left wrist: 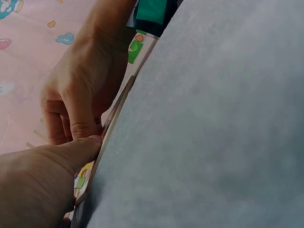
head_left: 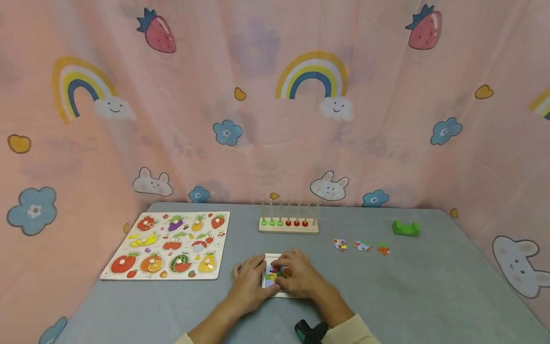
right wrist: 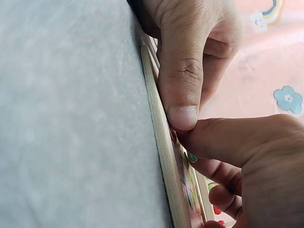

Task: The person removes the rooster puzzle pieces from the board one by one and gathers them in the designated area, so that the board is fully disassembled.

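A small puzzle board [head_left: 269, 258] with a pale wooden frame lies at the table's front middle, its colourful picture partly covered by both hands. My left hand [head_left: 249, 284] holds the board at its left side, with the thumb on the near edge. Over the picture, my right hand [head_left: 301, 274] bends its fingers and pinches a small puzzle piece [right wrist: 191, 156], mostly hidden by thumb and fingertips. In the right wrist view the two thumbs meet above the board's edge. Three loose puzzle pieces [head_left: 362, 246] lie in a row to the right, beyond the right hand.
A fruit knob puzzle [head_left: 223, 243] lies on the left of the grey table [head_left: 429, 296]. At the back stands a wooden peg rack [head_left: 289, 229] with green and red beads. A green curved block [head_left: 406, 229] sits at the back right, before a patterned pink curtain [head_left: 258, 157].
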The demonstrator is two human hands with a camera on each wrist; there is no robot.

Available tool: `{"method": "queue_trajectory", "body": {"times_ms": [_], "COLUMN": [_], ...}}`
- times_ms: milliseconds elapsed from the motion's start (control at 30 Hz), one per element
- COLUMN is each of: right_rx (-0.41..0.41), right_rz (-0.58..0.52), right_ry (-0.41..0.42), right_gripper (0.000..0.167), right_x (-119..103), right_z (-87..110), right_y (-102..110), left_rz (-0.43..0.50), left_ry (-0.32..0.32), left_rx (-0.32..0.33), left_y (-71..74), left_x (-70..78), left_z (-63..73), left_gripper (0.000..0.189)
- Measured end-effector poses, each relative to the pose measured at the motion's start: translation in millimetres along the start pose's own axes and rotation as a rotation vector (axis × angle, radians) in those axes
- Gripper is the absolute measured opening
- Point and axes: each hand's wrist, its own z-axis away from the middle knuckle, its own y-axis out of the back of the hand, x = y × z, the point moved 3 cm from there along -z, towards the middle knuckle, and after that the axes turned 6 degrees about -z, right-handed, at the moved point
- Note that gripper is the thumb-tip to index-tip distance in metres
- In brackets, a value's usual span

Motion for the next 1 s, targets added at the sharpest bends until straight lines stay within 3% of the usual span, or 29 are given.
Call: {"method": "queue_trajectory", "body": {"times_ms": [300,800,1000], "right_rx": [-0.019,-0.003,0.005], "right_rz": [0.003,0.026,-0.02], "right_ry": [0.008,0.01,-0.033], "right_gripper": [0.031,0.028,0.029], "right_x": [-6.3,-4.0,-4.3], "right_z": [-2.7,-0.1,-0.3], "right_y": [-3.9,-1.0,4.4], "left_rz": [-0.017,-0.057,-0.082], "left_ry": [0.003,-0.007,-0.01], "left_rx": [0.002,0.016,0.029], "left_y": [5.0,0.3,-0.2], "left_x": [-2.0,0.1,0.4], "left_z": [2.9,1.1,0.2], "left_gripper": [0.062,0.062,0.063]}}
